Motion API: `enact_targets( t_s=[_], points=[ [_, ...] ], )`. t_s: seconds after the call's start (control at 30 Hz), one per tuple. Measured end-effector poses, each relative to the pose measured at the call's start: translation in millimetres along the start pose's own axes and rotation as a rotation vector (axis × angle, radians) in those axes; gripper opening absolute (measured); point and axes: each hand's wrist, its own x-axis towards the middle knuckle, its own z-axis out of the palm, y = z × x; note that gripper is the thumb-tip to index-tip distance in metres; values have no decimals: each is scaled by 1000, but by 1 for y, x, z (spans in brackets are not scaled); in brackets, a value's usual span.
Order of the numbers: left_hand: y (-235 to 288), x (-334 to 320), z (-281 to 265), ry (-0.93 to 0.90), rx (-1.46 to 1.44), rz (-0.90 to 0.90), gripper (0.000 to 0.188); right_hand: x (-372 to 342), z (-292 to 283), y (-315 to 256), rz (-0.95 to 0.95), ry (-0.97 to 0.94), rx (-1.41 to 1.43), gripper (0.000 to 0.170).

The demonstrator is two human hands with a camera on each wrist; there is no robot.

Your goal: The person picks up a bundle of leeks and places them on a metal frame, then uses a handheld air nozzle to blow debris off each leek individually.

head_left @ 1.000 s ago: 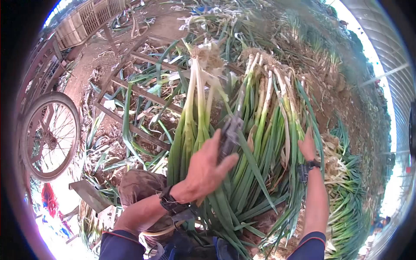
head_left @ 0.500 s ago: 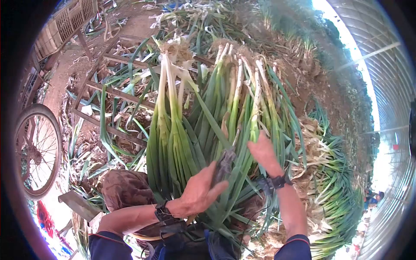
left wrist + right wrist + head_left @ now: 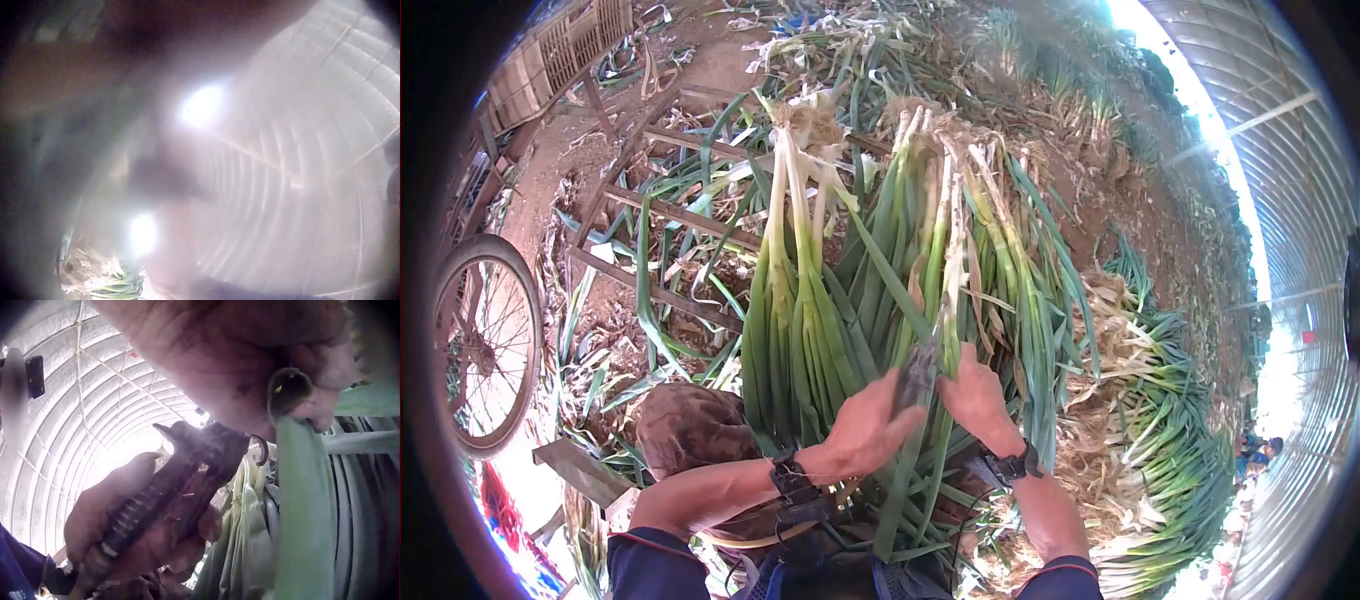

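Note:
In the head view my left hand (image 3: 862,432) holds a dark pistol-shaped blow gun (image 3: 916,376), its ribbed handle plain in the right wrist view. Just beside it, my right hand (image 3: 980,405) grips a long green onion (image 3: 951,275), white end pointing away from me. A broad green leaf (image 3: 306,506) hangs under that hand in the right wrist view. To the left lie green onions with pale, bare stems (image 3: 800,330); on the right are others with dry brown skins (image 3: 1010,235). The left wrist view is blurred.
A wooden rack (image 3: 670,205) lies under the onions. Far left stand a spoked wheel (image 3: 486,340) and a slatted crate (image 3: 560,60). A big heap of green onions (image 3: 1180,430) lies at right, below the ribbed tunnel roof (image 3: 1290,200). My knee (image 3: 692,432) is at lower left.
My right hand has come left from the right-hand onions, bringing one green onion next to the blow gun. My left hand still holds the blow gun. The head view has turned slightly right.

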Motion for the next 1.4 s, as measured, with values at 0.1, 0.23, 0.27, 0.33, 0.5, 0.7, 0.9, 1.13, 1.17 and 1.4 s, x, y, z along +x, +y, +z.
enact_targets(
  t_s=[0.1, 0.23, 0.27, 0.33, 0.5, 0.7, 0.9, 1.13, 1.17, 1.4],
  points=[
    [-2, 12, 1, 12, 27, 18, 76, -7, -3, 4, 15, -33, 57, 43],
    [-5, 40, 5, 124, 6, 91, 65, -22, -2, 8, -98, -65, 193, 50],
    [-5, 48, 4, 130, -6, 74, 60, -26, -4, 3, -21, -78, 316, 50],
    [-7, 66, 6, 181, -19, 80, 51, -34, -2, 2, -9, -115, 353, 52],
    [-10, 101, 0, 228, -24, 96, 44, -52, -6, -6, 111, -243, 476, 54],
    [-20, 109, 1, 309, 48, -7, 40, -82, 16, 7, 30, -220, 756, 68],
    [-9, 47, 7, 265, 67, -23, 64, -43, 6, 8, 46, -159, 823, 64],
    [4, -15, 8, 87, -58, -45, 69, 11, -8, 0, -5, 1, 546, 66],
    [1, -23, 12, 84, -66, 10, 69, 12, -12, -2, 36, 4, 428, 67],
    [-3, -12, -5, 140, -115, 21, 64, -39, -45, -11, -22, -143, 208, 78]
  ],
)
